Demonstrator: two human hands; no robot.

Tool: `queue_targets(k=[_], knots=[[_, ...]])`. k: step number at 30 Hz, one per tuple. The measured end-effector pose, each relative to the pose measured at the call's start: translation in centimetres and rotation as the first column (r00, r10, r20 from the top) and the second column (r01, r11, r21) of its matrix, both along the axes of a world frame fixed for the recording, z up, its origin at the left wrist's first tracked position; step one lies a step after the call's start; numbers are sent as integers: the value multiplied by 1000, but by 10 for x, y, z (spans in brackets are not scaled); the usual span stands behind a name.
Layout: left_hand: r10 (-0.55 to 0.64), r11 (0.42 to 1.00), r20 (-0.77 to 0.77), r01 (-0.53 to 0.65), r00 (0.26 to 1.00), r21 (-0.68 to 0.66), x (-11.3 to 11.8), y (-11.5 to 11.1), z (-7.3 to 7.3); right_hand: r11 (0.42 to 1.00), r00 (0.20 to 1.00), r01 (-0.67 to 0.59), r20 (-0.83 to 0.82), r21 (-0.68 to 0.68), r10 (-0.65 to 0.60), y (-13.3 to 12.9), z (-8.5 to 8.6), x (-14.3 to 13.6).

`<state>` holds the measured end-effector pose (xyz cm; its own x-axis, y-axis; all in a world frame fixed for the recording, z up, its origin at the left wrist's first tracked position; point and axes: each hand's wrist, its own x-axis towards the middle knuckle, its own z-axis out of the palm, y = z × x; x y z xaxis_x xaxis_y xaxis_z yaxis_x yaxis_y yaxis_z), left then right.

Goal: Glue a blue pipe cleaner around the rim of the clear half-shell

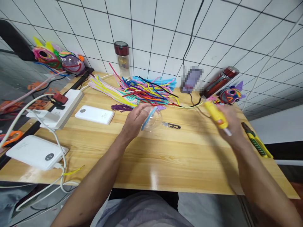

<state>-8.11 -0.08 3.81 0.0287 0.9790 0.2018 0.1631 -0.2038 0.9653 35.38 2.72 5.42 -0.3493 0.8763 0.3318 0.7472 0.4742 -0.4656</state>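
My left hand (135,121) is closed around the side of a clear plastic ball (156,121) just above the table. A blue pipe cleaner (148,118) runs along the ball's near side. A small purple ridged piece (161,107) shows at its top; whether it is attached I cannot tell. Off to the right, my right hand (232,126), blurred by motion, grips a yellow glue gun (216,113) with its nozzle pointing up and left. A glue stick end sticks out behind it. Small thread snips (171,125) lie on the table right of the ball.
Behind the ball lies a heap of coloured pipe cleaners (151,91). White power banks (94,114) and a power strip (67,107) with cables are at left. Two bottles (221,81) and decorated balls (229,94) stand by the tiled wall. Green-handled pliers (255,142) rest at right.
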Motion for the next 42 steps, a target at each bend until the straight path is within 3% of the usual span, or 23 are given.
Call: queue_targets(k=[3,6,13,17,26,31,33,36,39,42], knots=[[6,1000,-8,-6,1000,0,1,0,0,999,995,-47,88,27,45,-3,-53,-16],[-19,1000,-13,19,1000,1,1,0,-1,985,969,-167,190,39,157,-7,-85,-20],[3,1000,-13,-3,1000,-10,1,3,-7,933,920,-353,208,71,332,-17,-97,-13],[17,1000,-17,-17,1000,-19,2,3,-6,904,883,-427,234,41,406,-26,-93,-11],[20,1000,-32,-20,999,4,2,3,-2,921,869,-381,309,-80,386,-46,-65,-12],[27,1000,-6,-27,1000,-1,3,4,-4,943,922,-329,196,-52,332,-47,-34,-24],[30,1000,1,-30,1000,1,4,3,-3,974,962,-213,158,-70,222,-40,-16,-40],[20,1000,-1,-20,1000,6,6,2,-2,972,965,-58,235,-226,113,-22,2,-85],[16,1000,3,-16,1000,14,6,3,-2,920,894,51,429,-390,133,-4,6,-139],[22,999,16,-22,1000,31,4,5,-4,855,824,117,531,-504,200,10,4,-175]])
